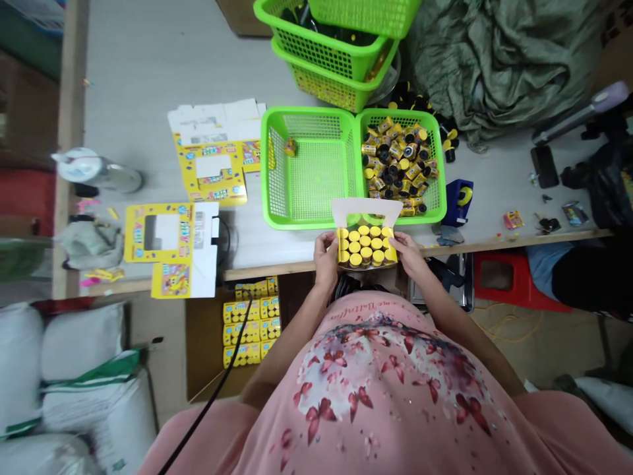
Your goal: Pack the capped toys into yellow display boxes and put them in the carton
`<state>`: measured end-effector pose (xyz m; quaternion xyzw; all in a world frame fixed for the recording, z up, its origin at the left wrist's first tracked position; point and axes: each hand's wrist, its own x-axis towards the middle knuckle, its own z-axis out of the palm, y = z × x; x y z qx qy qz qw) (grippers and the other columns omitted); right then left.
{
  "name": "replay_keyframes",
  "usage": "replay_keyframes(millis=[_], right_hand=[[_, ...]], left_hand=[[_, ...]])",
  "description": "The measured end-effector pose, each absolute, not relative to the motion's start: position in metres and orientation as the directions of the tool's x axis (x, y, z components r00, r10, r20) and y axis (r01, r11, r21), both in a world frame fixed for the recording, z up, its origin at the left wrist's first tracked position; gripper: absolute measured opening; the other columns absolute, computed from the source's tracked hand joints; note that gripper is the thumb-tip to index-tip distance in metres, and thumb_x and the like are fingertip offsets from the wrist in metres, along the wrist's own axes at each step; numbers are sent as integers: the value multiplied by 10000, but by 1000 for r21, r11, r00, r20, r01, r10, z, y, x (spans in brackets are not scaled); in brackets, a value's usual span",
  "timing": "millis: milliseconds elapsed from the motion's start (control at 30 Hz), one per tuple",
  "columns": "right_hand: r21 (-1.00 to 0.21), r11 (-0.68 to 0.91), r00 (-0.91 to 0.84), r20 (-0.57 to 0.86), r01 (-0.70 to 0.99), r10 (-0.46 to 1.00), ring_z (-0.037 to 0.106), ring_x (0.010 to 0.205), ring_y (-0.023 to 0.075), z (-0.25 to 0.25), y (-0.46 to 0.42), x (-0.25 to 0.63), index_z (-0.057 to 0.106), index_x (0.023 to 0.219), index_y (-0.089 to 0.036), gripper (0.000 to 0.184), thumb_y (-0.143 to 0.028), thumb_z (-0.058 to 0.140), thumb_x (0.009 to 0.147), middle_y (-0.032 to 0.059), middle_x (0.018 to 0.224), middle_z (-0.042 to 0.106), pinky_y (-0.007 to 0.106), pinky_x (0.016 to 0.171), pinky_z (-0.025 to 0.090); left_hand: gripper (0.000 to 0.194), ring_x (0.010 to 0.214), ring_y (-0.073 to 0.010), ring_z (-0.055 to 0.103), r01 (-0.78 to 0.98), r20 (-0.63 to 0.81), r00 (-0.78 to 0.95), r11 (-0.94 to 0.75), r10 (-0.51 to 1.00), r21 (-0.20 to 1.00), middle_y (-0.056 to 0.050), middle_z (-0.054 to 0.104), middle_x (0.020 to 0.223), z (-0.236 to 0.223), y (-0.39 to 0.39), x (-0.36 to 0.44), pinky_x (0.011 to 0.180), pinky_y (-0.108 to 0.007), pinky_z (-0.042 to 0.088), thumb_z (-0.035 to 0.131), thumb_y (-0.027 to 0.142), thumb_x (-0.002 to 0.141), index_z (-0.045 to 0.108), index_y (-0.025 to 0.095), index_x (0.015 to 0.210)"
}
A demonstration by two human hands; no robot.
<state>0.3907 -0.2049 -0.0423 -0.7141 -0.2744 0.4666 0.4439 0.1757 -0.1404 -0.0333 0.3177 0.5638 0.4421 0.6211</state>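
I hold a small open carton [366, 245] at the table's front edge, packed with several yellow-capped bottles standing upright. Its white lid flap [366, 211] stands up at the back. My left hand [326, 257] grips the carton's left side and my right hand [408, 254] grips its right side. Just beyond the carton sits a green basket [309, 218] with one lone bottle [290, 146] in it. Beside that, a second green basket [438, 204] holds a heap of loose yellow-and-black bottles [395, 161].
Flat yellow carton blanks [212, 165] lie on the table's left, another blank [171, 247] nearer the edge. Stacked green baskets [341, 59] stand at the back, a tape dispenser [459, 198] to the right. Filled yellow cartons [250, 323] sit below the table. Another person [578, 270] is at far right.
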Motion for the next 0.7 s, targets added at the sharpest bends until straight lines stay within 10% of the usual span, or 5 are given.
replay_keyframes(millis=[333,533,700], right_hand=[[-894,-445,106,-438,55,893,596,1319,302,-45,-209,426,690,1274,-290,655,-531,841,684,51,1409,651,538,1172,447],[-867,-43,-80,-96,497,992,581,1356,266,-30,-202,446,745,1243,-319,322,-351,619,949,34,1426,652,516,1209,432],[-602,392,-427,94,695,899,422,1509,243,-18,-204,457,541,1493,-293,635,-32,352,946,24,1553,548,559,1223,433]], left_hand=[[623,1346,-321,549,-170,-398,320,465,860,869,-72,697,1315,-52,-125,147,1185,-481,369,887,434,620,720,241,1188],[420,1305,-311,604,-88,-286,381,342,879,936,-87,699,1340,-48,-115,137,1160,-475,418,889,383,632,785,214,1003],[345,1143,-261,695,97,-85,509,41,856,994,-107,745,1218,-47,-101,131,1037,-428,535,762,419,824,794,222,1106]])
